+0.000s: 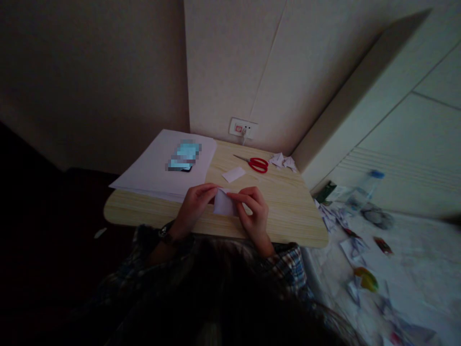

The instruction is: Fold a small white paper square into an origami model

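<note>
A small white piece of paper is held between both my hands over the near edge of a light wooden table. My left hand pinches its left upper edge, fingers closed; a watch sits on that wrist. My right hand grips the paper's right side with curled fingers. Farther back on the table lie a small white paper slip and red-handled scissors.
A stack of white sheets with a blurred phone-like object covers the table's left part. Folded paper bits lie by the wall corner, under a wall socket. A white surface on the right holds paper scraps and a bottle.
</note>
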A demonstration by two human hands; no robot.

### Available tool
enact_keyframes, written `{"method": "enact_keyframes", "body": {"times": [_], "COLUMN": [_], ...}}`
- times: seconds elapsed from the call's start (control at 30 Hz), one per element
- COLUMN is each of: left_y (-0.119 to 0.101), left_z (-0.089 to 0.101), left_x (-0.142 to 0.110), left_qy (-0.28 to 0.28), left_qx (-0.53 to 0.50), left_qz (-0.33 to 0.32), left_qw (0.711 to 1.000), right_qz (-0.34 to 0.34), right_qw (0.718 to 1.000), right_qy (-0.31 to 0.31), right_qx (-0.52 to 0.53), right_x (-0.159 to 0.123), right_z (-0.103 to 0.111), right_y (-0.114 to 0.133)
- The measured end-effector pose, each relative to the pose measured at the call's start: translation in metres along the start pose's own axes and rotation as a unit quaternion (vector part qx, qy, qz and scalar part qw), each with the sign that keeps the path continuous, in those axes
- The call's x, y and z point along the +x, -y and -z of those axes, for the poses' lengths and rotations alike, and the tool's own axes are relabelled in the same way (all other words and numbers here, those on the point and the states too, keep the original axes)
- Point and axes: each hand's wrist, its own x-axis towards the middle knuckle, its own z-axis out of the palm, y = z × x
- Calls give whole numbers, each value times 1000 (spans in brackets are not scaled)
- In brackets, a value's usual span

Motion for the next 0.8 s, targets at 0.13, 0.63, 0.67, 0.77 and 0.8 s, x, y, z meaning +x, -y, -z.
{"method": "enact_keyframes", "body": {"times": [0.13,0.63,0.67,0.77,0.8], "left_y": [2,1,1,2,2], "left_z": [1,2,2,2,2], "left_x": [1,0,0,0,0], "left_qy": [-1,-3,-5,-11,-12], "left_qx": [-1,12,4,-12,-13], "left_qz": [0,-12,-9,1,6], "left_qw": [1000,1000,1000,1000,1000], "right_qz": [-5,-2,1,7,10], "right_qw": [1000,1000,1000,1000,1000], "right_qy": [6,3,5,18,23], "right_qx": [-1,0,1,-4,-7], "right_x": [-1,-1,-1,-1,-2], "right_z": [0,1,1,0,0], "right_y": [0,0,0,0,-1]}}
